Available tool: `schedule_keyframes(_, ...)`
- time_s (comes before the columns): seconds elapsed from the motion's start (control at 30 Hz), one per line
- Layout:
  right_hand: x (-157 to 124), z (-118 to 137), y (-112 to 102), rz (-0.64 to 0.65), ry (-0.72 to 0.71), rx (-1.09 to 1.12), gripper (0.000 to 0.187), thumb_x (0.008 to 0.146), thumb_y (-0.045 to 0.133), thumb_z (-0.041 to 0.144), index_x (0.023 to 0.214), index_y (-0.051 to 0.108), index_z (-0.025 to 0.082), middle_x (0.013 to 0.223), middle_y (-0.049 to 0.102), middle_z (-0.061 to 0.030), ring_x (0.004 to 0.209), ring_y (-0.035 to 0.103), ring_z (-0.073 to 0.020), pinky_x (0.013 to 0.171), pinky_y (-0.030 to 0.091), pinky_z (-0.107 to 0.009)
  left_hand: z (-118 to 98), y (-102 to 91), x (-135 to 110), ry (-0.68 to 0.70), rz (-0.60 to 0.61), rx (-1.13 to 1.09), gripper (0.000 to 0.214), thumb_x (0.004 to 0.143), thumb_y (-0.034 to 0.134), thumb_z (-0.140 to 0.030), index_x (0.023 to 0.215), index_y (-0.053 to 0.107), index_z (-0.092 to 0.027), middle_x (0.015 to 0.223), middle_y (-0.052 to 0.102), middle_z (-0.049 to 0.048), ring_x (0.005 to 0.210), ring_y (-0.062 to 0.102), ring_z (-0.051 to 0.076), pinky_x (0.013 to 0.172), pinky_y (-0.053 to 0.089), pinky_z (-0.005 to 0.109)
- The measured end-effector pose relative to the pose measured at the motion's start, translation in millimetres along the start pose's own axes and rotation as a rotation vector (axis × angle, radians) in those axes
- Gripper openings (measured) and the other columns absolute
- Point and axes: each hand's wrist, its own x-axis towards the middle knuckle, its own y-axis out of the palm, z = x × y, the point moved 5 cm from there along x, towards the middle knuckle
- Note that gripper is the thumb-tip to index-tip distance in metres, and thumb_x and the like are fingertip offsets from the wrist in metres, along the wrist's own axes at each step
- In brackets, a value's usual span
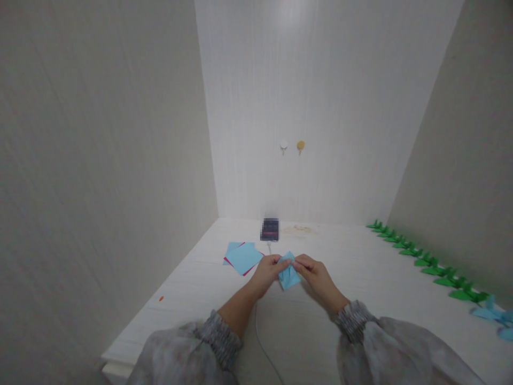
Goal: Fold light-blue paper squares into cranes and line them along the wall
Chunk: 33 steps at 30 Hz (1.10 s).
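Observation:
Between my two hands, above the white table, is a light blue sheet of origami paper [289, 278], partly folded and creased into a small pointed shape. My left hand [266, 272] pinches its left side, with the thumb lying across the front. At the upper right edge, my right hand [316, 274] pinches the paper between thumb and fingers. The fingertips behind the paper are hidden. To the left of my left hand lies a small stack of square paper [242, 258], light blue with a red sheet showing beneath.
A phone [270, 230] with a white cable [260, 342] lies near the back wall. Green folded paper cranes [427, 261] line the right side, with blue ones [489, 311] nearest me. Two hooks [300, 145] hang on the wall. A small orange scrap [161, 298] lies left.

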Motion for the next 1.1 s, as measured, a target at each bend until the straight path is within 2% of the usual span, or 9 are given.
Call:
schedule_keyframes(0.23,-0.4,-1.9,-1.6,-0.025,0.018,0.057,0.029,0.079,0.039,0.032,0.067,0.06,0.017,0.067,0.053,-0.002,0.065,0.049,-0.0125,0.062,0.039,-0.023,-2.0,1.7,0.3,0.047,-0.024,0.062,0.039,0.065,0.046,-0.051,0.053,0.04,-0.014,0.047,0.033,-0.0053,0.044,0.029,0.005,0.043,0.021,0.019)
schedule_keyframes(0.4,-0.4,-5.0,-0.9,-0.033,0.044,0.077,0.023,0.075,0.045,0.032,0.066,0.063,0.018,0.066,0.054,-0.0019,0.065,0.049,-0.0131,0.063,0.039,-0.024,0.9,1.8,1.1,0.073,-0.034,0.131,0.039,0.066,0.046,-0.05,0.051,0.039,-0.014,0.047,0.032,-0.0053,0.045,0.029,0.005,0.043,0.02,0.02)
schedule_keyframes(0.53,-1.6,-9.9,0.6,-0.048,0.131,0.163,0.019,0.069,0.052,0.033,0.07,0.064,0.018,0.067,0.056,-0.0018,0.065,0.05,-0.0132,0.061,0.039,-0.024,1.9,2.7,1.3,0.077,-0.034,0.147,0.04,0.065,0.045,-0.052,0.051,0.039,-0.014,0.046,0.032,-0.0054,0.045,0.029,0.005,0.043,0.02,0.02)
schedule_keyframes(0.67,-3.4,-16.7,2.6,-0.06,0.238,0.299,0.024,0.064,0.057,0.036,0.072,0.063,0.015,0.067,0.058,-0.0019,0.064,0.05,-0.0131,0.062,0.04,-0.025,2.5,4.9,1.2,0.058,-0.015,0.129,0.04,0.066,0.043,-0.052,0.053,0.04,-0.014,0.047,0.032,-0.0053,0.044,0.029,0.005,0.044,0.021,0.02)
schedule_keyframes(0.83,-3.6,-16.1,1.5,-0.044,0.21,0.246,0.029,0.071,0.047,0.038,0.064,0.062,0.014,0.063,0.057,-0.0012,0.061,0.049,-0.0121,0.061,0.039,-0.024,0.2,4.9,-0.2,0.056,0.002,0.091,0.039,0.067,0.044,-0.051,0.056,0.044,-0.013,0.05,0.037,-0.0039,0.046,0.032,0.006,0.045,0.024,0.02)
schedule_keyframes(1.1,-3.3,-17.7,5.1,-0.026,0.233,0.294,0.026,0.068,0.052,0.036,0.076,0.064,0.013,0.065,0.058,-0.0021,0.062,0.049,-0.0125,0.061,0.039,-0.025,6.5,1.2,3.2,0.063,-0.008,0.126,0.039,0.065,0.046,-0.051,0.055,0.048,-0.013,0.05,0.039,-0.0034,0.048,0.034,0.007,0.047,0.027,0.02)
